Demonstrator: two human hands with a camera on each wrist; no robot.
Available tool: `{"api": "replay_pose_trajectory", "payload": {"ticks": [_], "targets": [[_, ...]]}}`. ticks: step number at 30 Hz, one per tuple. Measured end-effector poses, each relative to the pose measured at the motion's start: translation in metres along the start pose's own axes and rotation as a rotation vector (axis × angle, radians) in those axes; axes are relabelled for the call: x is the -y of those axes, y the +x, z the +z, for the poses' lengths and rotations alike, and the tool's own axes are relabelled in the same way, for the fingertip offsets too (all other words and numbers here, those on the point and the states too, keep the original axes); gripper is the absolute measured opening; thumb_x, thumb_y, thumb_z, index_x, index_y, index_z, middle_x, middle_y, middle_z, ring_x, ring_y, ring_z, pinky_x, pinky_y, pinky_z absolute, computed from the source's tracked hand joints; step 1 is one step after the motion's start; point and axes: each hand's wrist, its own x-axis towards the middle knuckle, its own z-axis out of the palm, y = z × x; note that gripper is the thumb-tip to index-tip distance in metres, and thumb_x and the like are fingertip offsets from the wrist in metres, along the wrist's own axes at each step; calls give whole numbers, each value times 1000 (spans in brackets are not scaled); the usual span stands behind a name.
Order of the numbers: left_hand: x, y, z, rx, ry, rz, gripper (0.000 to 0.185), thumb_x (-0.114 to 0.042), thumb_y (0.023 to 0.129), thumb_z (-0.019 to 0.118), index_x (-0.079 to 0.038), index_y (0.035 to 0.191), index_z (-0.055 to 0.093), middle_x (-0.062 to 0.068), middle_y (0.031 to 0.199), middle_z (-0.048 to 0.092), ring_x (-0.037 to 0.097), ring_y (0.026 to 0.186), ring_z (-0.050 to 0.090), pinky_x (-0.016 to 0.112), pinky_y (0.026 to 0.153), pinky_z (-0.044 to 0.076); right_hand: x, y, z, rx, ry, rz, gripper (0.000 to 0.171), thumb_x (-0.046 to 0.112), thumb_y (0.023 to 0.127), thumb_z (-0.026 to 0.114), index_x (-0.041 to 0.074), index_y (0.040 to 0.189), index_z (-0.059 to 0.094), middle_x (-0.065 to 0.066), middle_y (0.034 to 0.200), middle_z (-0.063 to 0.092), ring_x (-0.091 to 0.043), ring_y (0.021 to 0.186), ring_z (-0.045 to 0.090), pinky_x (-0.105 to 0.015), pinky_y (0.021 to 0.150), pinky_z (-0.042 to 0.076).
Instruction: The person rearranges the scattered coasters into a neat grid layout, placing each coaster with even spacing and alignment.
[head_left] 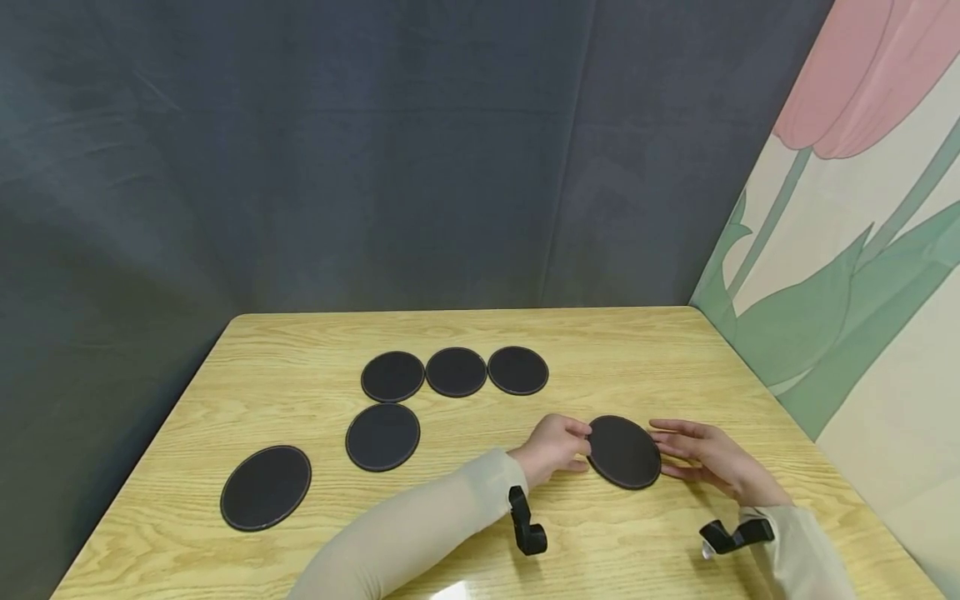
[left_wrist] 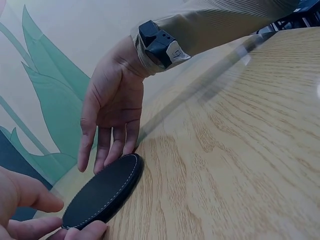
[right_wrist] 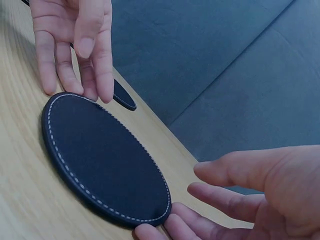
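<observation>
The left hand (head_left: 551, 451) touches one edge of a round black mat (head_left: 624, 451) with nearly straight fingers. The right hand (head_left: 708, 460) touches the other edge, fingers flat and open. The mat lies flat on the wooden bench (head_left: 675, 358). Five more black mats (head_left: 455, 372) lie farther left.

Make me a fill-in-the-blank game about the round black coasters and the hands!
1. Counting all the coasters on the table, there are ___.
2. The coaster between the left hand and right hand is the color ___.
3. The back row has ___ coasters side by side.
4. The stitching round the coaster's edge is ___.

Missing words: six; black; three; white
</observation>
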Motion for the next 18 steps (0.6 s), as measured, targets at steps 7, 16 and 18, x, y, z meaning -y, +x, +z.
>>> {"api": "replay_pose_trajectory", "payload": {"ticks": [7,16,18], "targets": [[3,2,-4,-53,-49,18,31,8,86,65,4,116,65,11,108,60,22,93,67,34,77,61,2,5,7,-18,-27,27,58,13,100,53,-11,146,28,4,123,61,-6,105,64,-35,90,57],[2,2,-17,-65,-46,69,29,13,82,66,3,110,68,7,92,56,14,75,63,32,74,61,4,14,17,-37,-39,38,51,11,96,60,0,143,44,-4,126,52,-7,99,60,-30,83,57],[3,3,-21,-70,-39,85,29,14,81,66,3,108,69,7,89,56,13,72,61,31,72,61,5,17,19,-50,-41,32,48,11,95,60,4,141,48,-5,125,51,-8,96,60,-28,80,57]]}}
